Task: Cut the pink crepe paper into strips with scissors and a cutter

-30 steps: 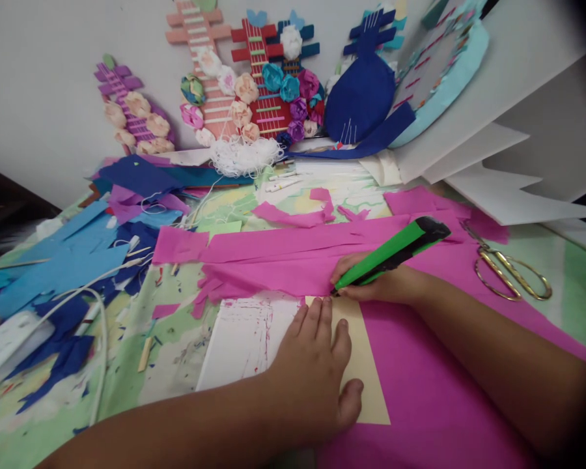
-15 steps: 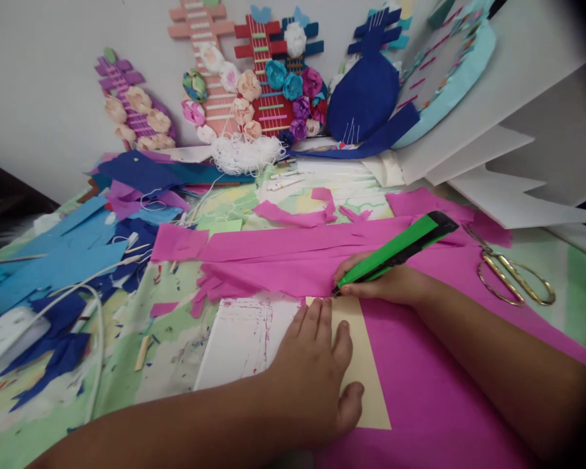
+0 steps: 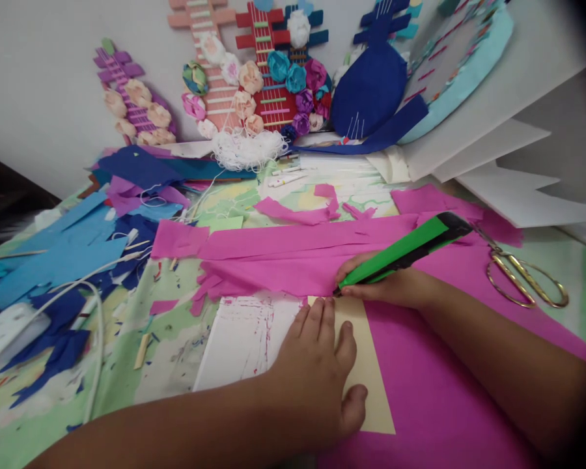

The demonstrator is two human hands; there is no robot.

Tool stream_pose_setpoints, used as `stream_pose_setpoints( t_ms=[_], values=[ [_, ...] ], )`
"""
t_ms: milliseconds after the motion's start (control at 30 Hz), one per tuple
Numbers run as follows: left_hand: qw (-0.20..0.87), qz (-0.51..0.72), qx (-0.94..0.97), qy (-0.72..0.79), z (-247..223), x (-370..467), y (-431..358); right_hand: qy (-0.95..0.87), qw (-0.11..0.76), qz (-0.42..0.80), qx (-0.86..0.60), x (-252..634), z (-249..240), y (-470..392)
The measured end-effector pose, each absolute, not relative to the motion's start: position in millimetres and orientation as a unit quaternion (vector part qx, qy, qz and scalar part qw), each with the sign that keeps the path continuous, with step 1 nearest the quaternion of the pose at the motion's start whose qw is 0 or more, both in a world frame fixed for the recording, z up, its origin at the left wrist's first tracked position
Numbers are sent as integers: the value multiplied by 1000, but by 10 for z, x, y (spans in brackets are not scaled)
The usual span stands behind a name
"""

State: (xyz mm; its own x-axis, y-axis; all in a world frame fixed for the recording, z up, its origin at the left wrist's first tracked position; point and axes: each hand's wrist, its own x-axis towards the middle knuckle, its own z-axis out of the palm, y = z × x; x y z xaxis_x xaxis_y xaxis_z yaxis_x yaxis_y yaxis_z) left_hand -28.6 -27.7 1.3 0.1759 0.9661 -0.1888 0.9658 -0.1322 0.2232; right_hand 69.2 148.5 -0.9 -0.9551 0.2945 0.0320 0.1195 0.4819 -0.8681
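My left hand (image 3: 317, 368) lies flat, fingers spread, pressing on a cream card (image 3: 374, 384) and the edge of a white board (image 3: 234, 339) marked with pink streaks. My right hand (image 3: 395, 286) grips a green and black utility knife (image 3: 403, 251) slantwise. The knife's tip meets the top edge of the cream card, just beyond my left fingertips; the blade itself is too small to make out. Under the card and my right arm spreads a large magenta crepe paper sheet (image 3: 420, 378). Folded magenta strips (image 3: 293, 241) run across behind both hands.
Gold-handled scissors (image 3: 527, 277) lie right of my right hand. To the left are a white power strip (image 3: 14, 339) with a cable and blue paper scraps (image 3: 58, 254). Decorated paper instruments (image 3: 273, 71) and white yarn (image 3: 249, 150) stand behind. White boards (image 3: 498, 143) lean at right.
The view has shifted slightly, so the instruments and scissors sit a little differently in the picture. Both hands and the knife keep nearly the same place on the card.
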Motion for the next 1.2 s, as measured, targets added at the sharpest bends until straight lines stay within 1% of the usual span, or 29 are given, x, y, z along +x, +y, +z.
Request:
stream_pose_setpoints(
  t_ms=[100,200,400,767,933,1033,1200],
  values=[
    [145,5,754,640,5,-293,-278,-844,84,516,-120,696,-2,1506],
    [141,12,758,637,-6,-298,-276,-854,77,505,-102,689,-5,1510],
    [133,17,759,637,-17,-310,-288,-862,96,489,-91,686,-27,1496],
    [132,23,761,634,-10,-334,-296,-842,108,521,-90,724,-41,1539],
    [133,34,763,632,-23,-338,-303,-834,94,534,-101,722,-12,1547],
    [136,35,762,632,-32,-330,-312,-848,86,516,-92,708,0,1538],
    [135,41,762,632,-38,-315,-308,-869,100,477,-81,687,-45,1520]
  ],
)
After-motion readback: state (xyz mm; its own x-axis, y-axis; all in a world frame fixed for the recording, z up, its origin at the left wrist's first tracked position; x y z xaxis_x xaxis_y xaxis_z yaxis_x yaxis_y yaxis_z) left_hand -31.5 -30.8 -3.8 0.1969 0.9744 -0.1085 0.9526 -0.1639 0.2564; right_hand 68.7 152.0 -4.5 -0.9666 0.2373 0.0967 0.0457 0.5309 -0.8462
